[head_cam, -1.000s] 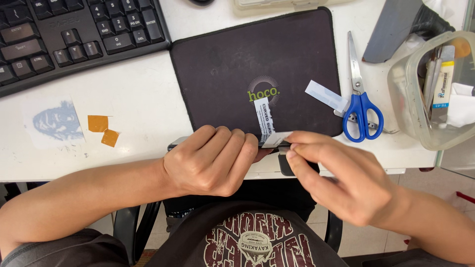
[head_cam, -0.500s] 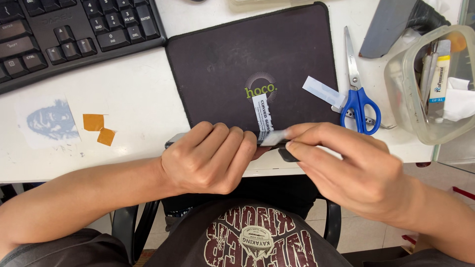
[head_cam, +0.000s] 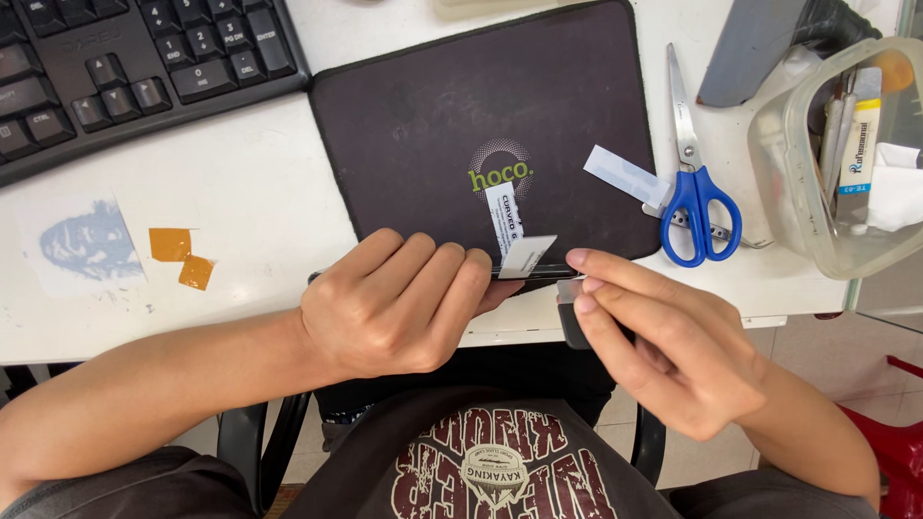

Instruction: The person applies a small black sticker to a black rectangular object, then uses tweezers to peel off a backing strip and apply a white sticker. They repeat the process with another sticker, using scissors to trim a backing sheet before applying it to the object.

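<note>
Phone (head_cam: 538,273) sits at the desk (head_cam: 240,202) edge, left hand (head_cam: 394,308) closed over it; right hand (head_cam: 663,346) pinches a tab; mouse pad (head_cam: 461,106) and scissors (head_cam: 694,183) lie behind.

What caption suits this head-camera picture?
Left hand covers a dark device; right hand pinches its white tab.

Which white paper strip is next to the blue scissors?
The pale strip lying alone on the dark mat's right edge, its end at the scissors. The other two white strips sit by the hands, near the mat's front edge.
</note>
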